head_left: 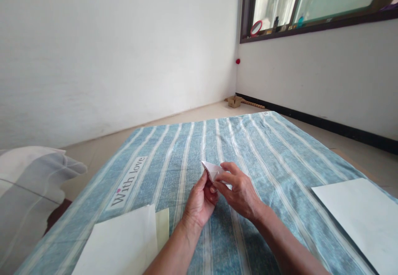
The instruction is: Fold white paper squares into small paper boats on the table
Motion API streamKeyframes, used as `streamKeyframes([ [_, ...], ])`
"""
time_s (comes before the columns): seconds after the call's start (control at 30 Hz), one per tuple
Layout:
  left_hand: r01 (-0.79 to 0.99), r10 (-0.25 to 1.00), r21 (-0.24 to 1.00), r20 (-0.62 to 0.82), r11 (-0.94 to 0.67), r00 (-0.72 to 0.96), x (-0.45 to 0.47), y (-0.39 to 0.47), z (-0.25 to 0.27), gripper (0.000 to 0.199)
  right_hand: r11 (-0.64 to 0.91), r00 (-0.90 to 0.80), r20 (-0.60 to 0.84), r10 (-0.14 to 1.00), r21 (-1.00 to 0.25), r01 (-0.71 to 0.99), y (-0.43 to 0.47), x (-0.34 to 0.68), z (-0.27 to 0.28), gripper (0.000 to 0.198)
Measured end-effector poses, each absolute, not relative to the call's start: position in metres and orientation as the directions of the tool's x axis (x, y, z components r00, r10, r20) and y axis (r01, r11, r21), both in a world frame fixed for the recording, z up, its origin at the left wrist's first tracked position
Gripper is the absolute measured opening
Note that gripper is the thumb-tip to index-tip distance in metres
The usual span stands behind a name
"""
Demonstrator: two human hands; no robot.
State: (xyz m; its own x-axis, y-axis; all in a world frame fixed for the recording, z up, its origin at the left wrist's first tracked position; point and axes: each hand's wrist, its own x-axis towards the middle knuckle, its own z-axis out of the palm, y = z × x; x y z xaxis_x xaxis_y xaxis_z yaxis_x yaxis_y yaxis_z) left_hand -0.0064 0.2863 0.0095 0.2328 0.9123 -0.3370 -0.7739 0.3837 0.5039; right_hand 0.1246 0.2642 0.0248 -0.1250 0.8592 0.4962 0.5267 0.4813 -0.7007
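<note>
Above the striped cloth [261,159], the left hand [200,204] pinches the folded white paper [212,168] at that hand's one o'clock; the right hand [241,189], at the paper's four o'clock, pinches what seems its near edge.

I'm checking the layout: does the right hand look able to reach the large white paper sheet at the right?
Probably yes: only blue striped cloth lies between the right hand and the sheet, though the hand is busy with a folded white paper piece.

A small folded white paper [212,168], pointed at one corner, sits between fingers [225,178].
</note>
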Motion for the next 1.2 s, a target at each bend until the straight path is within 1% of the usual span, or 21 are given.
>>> streamKeyframes([
  [0.1,-0.772,0.914,0.51,-0.335,0.38,0.229,-0.007,0.285,0.011,0.017,0.484,-0.122,0.487,0.865,-0.744,0.46,0.266,0.125,0.025,0.018],
  [0.27,-0.77,0.915,0.512,-0.331,0.379,0.23,-0.008,0.286,0.012,0.018,0.467,-0.095,0.467,0.879,-0.806,0.365,0.269,0.125,0.026,0.018],
  [0.47,-0.779,0.917,0.504,-0.331,0.372,0.224,-0.009,0.287,0.012,0.019,0.482,-0.118,0.477,0.871,-0.782,0.394,0.269,0.128,0.024,0.013],
  [0.63,-0.773,0.912,0.501,-0.33,0.389,0.245,-0.011,0.286,0.014,0.024,0.48,-0.11,0.48,0.87,-0.777,0.407,0.271,0.137,0.023,0.013],
  [0.77,-0.766,0.911,0.508,-0.328,0.394,0.251,-0.012,0.286,0.014,0.015,0.488,-0.12,0.482,0.868,-0.783,0.385,0.272,0.141,0.024,0.017],
  [0.87,-0.763,0.913,0.516,-0.33,0.388,0.241,-0.012,0.286,0.013,0.008,0.461,-0.106,0.454,0.885,-0.819,0.343,0.272,0.141,0.026,0.018],
  [1.0,-0.744,0.91,0.534,-0.325,0.403,0.259,-0.012,0.285,0.013,0.009,0.399,-0.021,0.407,0.913,-0.88,0.257,0.273,0.141,0.029,0.018],
  [1.13,-0.691,0.889,0.561,-0.32,0.456,0.326,-0.012,0.283,0.015,0.011,0.309,0.086,0.334,0.939,-0.924,0.224,0.274,0.142,0.031,0.021],
  [1.2,-0.649,0.868,0.576,-0.324,0.497,0.377,-0.011,0.282,0.015,0.012,0.294,0.076,0.318,0.945,-0.929,0.223,0.274,0.143,0.033,0.026],
])
